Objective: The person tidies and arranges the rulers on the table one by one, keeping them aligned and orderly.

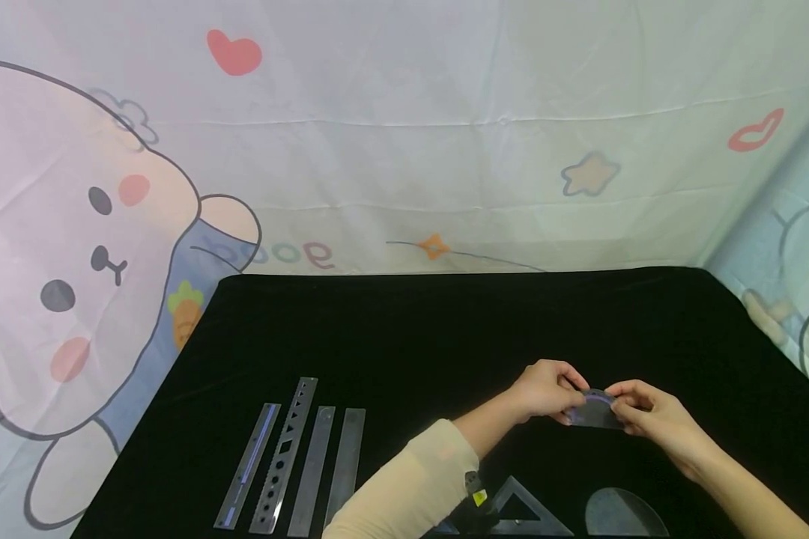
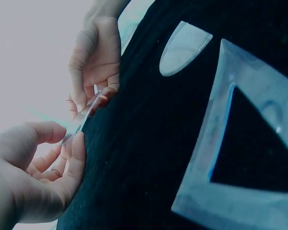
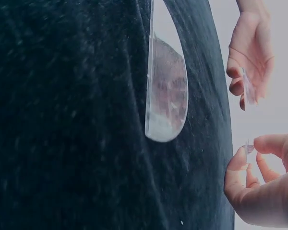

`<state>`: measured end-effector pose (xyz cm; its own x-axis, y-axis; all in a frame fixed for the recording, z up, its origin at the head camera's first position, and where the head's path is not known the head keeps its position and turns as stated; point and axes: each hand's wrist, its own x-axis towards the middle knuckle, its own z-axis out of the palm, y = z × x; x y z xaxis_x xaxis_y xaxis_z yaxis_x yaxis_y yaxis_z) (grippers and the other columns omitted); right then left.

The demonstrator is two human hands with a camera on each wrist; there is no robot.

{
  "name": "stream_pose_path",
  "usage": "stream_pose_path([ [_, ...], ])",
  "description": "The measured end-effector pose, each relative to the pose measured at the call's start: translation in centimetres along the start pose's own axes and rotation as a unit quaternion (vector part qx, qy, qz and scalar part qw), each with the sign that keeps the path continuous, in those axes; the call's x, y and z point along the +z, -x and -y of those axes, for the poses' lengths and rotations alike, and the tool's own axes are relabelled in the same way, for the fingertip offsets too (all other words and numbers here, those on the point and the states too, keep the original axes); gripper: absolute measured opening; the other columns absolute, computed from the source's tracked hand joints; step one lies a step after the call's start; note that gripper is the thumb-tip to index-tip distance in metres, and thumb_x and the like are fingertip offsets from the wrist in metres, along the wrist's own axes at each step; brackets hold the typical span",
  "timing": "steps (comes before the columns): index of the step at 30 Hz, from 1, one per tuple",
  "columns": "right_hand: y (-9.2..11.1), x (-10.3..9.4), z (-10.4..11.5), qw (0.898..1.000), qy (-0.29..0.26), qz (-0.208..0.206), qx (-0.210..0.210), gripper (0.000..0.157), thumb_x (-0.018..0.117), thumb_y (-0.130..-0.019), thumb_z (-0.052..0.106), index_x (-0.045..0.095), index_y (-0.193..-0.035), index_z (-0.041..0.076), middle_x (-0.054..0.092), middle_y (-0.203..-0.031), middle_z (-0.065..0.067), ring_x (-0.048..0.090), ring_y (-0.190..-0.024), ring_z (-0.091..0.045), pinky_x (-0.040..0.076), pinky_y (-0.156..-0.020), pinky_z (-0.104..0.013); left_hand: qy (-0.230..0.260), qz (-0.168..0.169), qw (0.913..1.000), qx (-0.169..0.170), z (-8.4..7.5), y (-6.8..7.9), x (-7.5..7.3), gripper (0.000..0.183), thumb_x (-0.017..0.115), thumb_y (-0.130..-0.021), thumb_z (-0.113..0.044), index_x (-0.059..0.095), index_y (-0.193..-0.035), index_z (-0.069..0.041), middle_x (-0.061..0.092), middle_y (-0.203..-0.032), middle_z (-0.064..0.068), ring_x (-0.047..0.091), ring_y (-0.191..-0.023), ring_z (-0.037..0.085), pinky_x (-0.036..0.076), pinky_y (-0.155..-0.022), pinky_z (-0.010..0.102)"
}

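Observation:
A small transparent protractor [image 1: 595, 413] with a purple band along its arc is held up over the black cloth by both hands. My left hand [image 1: 543, 389] pinches its left end between thumb and fingers. The right hand [image 1: 655, 416] pinches the opposite end. In the left wrist view the protractor [image 2: 88, 109] appears nearly edge-on between the two hands. Nearer the front edge lie a transparent set square [image 1: 534, 516] and a second, plain half-round protractor [image 1: 622, 512]. The left sleeve hides part of the front area in the head view.
Several rulers lie side by side on the left: one with a purple stripe [image 1: 247, 466], one with cut-out shapes [image 1: 284, 455], and plain ones [image 1: 312, 470]. Black cloth [image 1: 445, 329] covers the table. A printed curtain [image 1: 404, 150] hangs behind it.

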<state>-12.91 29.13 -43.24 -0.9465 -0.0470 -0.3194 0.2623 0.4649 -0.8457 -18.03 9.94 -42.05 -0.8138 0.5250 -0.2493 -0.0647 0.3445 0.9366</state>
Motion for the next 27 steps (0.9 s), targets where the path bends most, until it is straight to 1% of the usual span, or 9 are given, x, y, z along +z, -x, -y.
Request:
stream_pose_path([
  [4,0.5,-0.5,-0.1,0.999,0.036,0.005,0.003,0.047,0.057,-0.089,0.029,0.044,-0.124,0.002,0.052,-0.103,-0.012,0.053,-0.091,-0.022,0.049,-0.073,-0.032,0.006,0.015,0.9998,-0.008,-0.1,0.2,0.5,0.012,0.064,-0.081,-0.001,0.061,-0.088,-0.01,0.059,-0.068,0.002,0.058,-0.052,0.014,0.054,-0.051,0.025],
  [7,0.7,-0.9,-0.2,0.998,0.057,0.009,0.006,0.043,0.056,-0.089,0.026,0.045,-0.123,0.002,0.052,-0.101,-0.011,0.052,-0.091,-0.023,0.049,-0.071,-0.032,-0.001,0.026,0.9996,-0.009,-0.3,0.4,0.9,0.013,0.063,-0.081,0.0,0.061,-0.088,-0.01,0.059,-0.067,0.002,0.058,-0.052,0.014,0.054,-0.051,0.025],
  [10,1.0,-1.3,-0.4,0.998,0.062,0.016,0.012,0.042,0.056,-0.089,0.025,0.046,-0.122,0.002,0.051,-0.1,-0.011,0.052,-0.09,-0.022,0.049,-0.071,-0.032,-0.012,0.039,0.9992,-0.006,-0.4,0.6,1.2,0.013,0.063,-0.081,0.001,0.061,-0.088,-0.01,0.059,-0.065,0.002,0.058,-0.051,0.013,0.054,-0.05,0.024],
  [13,1.3,-1.5,-0.6,0.998,0.061,0.026,0.013,0.041,0.057,-0.088,0.026,0.047,-0.12,0.002,0.051,-0.098,-0.011,0.052,-0.088,-0.022,0.049,-0.07,-0.033,-0.02,0.048,0.9986,-0.01,-0.6,0.8,1.5,0.013,0.063,-0.081,0.001,0.06,-0.089,-0.01,0.059,-0.066,0.002,0.058,-0.051,0.013,0.054,-0.05,0.024],
  [18,1.7,-1.7,-0.9,0.997,0.06,0.034,0.02,0.041,0.058,-0.087,0.027,0.048,-0.118,0.002,0.052,-0.099,-0.011,0.053,-0.088,-0.022,0.049,-0.071,-0.033,-0.027,0.056,0.9979,-0.016,-0.7,1.0,2.1,0.013,0.064,-0.081,0.0,0.06,-0.088,-0.01,0.058,-0.066,0.001,0.059,-0.051,0.013,0.054,-0.05,0.025],
  [22,2.1,-2.4,-1.2,0.997,0.069,0.038,0.018,0.041,0.057,-0.087,0.027,0.048,-0.119,0.002,0.053,-0.1,-0.012,0.054,-0.088,-0.022,0.049,-0.071,-0.034,-0.027,0.061,0.9977,-0.009,-0.8,0.9,2.7,0.014,0.065,-0.079,0.002,0.06,-0.087,-0.009,0.058,-0.065,0.0,0.058,-0.051,0.012,0.054,-0.051,0.025],
  [27,2.4,-3.4,-1.6,0.996,0.077,0.045,0.017,0.042,0.057,-0.088,0.027,0.048,-0.119,0.001,0.053,-0.101,-0.011,0.055,-0.087,-0.021,0.05,-0.071,-0.034,-0.033,0.055,0.9979,-0.007,-1.2,0.9,3.5,0.015,0.066,-0.079,0.002,0.061,-0.086,-0.01,0.058,-0.066,-0.002,0.058,-0.052,0.01,0.053,-0.05,0.023],
])
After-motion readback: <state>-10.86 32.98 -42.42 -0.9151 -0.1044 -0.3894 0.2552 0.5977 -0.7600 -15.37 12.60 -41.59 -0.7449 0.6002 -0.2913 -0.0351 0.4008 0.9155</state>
